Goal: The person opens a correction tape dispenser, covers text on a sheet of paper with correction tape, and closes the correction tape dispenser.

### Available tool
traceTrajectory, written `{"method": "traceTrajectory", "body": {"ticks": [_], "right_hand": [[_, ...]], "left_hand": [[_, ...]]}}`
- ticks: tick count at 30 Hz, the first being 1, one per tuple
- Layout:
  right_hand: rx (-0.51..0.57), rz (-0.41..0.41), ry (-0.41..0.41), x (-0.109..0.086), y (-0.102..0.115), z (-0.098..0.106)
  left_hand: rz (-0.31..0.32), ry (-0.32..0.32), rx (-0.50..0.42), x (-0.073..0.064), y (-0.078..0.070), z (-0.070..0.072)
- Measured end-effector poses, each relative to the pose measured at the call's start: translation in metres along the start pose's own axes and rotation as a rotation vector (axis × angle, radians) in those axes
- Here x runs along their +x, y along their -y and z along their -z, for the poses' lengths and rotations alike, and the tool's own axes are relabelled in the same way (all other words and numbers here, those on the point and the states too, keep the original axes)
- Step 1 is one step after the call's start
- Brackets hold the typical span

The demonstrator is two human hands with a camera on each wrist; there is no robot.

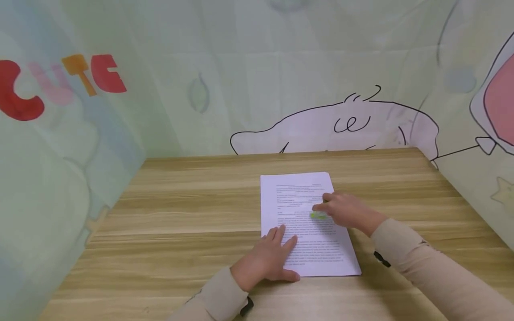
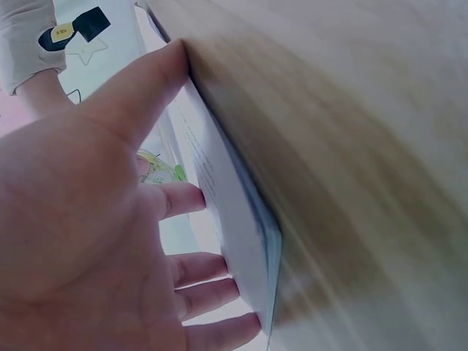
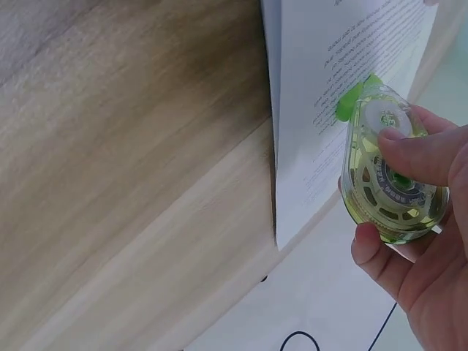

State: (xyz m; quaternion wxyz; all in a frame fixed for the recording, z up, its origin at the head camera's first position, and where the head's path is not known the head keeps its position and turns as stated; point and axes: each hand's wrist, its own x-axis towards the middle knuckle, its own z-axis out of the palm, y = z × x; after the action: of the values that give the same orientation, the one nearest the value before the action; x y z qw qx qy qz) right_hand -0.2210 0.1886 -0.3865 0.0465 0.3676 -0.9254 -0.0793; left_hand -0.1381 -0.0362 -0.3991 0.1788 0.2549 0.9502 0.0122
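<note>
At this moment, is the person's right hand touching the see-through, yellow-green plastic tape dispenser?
Touching. The right wrist view shows it plainly: the right hand grips the tape dispenser, with the thumb resting on its flat side.

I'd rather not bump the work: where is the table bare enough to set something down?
The widest bare patch of the wooden table lies between its left edge and the paper stack. Smaller ones: behind the stack, before the backdrop; right of the stack, beyond the right sleeve. The stack is crowded: left hand resting, right hand holding a correction tape dispenser.
</note>
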Motion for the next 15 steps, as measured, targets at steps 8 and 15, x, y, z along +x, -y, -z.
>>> {"method": "traceTrajectory", "body": {"ticks": [8, 15], "right_hand": [[-0.012, -0.018, 0.043, 0.0, 0.0001, 0.0015], [0.007, -0.051, 0.087, -0.0036, -0.002, 0.004]], "left_hand": [[0.008, -0.001, 0.015, 0.0016, -0.0001, 0.0009], [0.004, -0.005, 0.09, 0.0027, -0.0012, -0.0003]]}}
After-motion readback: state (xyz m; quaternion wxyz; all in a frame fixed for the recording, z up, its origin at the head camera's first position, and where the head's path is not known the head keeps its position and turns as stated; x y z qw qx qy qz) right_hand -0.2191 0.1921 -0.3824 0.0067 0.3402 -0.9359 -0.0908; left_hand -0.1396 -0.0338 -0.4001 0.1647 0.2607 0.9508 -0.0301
